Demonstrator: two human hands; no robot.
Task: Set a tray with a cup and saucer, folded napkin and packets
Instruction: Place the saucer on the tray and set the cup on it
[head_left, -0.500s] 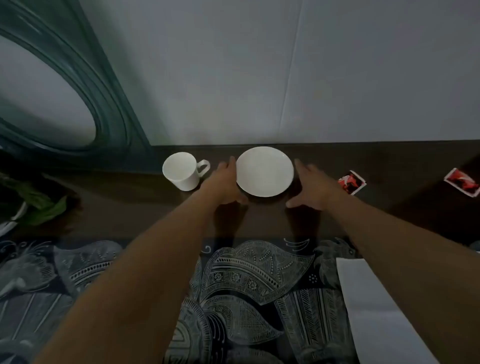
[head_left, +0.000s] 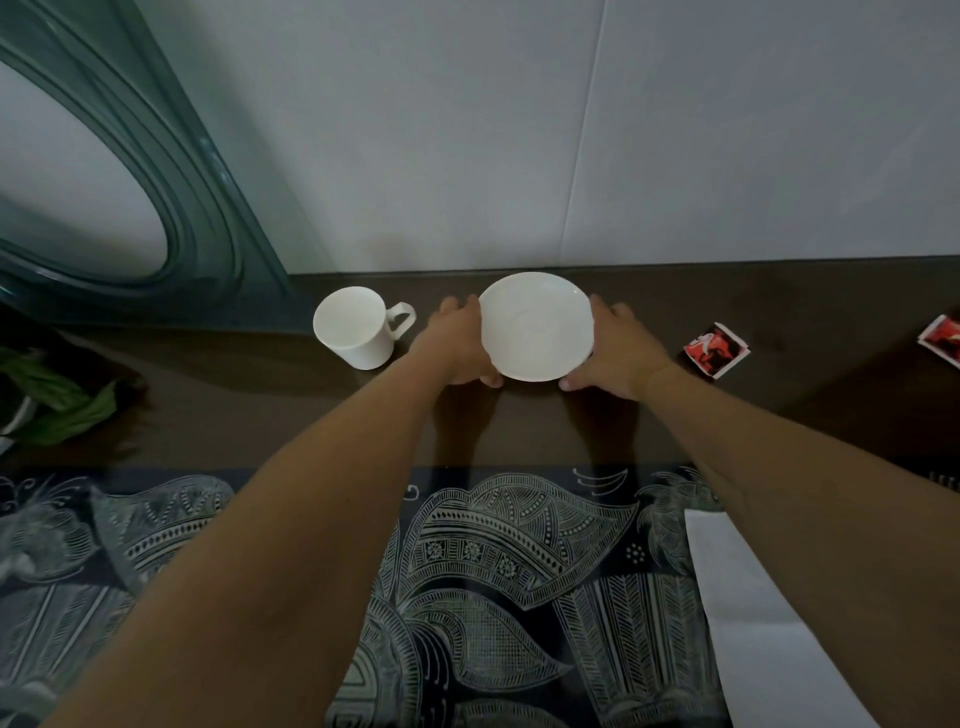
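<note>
Saucer step in hand: left hand (head_left: 457, 338) and right hand (head_left: 615, 345) gripping the white saucer (head_left: 537, 325) by opposite rims at the desk (head_left: 519, 426) back edge, beside the cup (head_left: 358, 327). Next: lifting level, carrying toward the patterned tray (head_left: 493, 571).

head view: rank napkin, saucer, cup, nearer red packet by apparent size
1. napkin, though partly hidden by the forearm, cut off by the frame, and nearest the camera
2. saucer
3. cup
4. nearer red packet

White saucer (head_left: 537, 325) beside upright cup (head_left: 356, 327)
</note>
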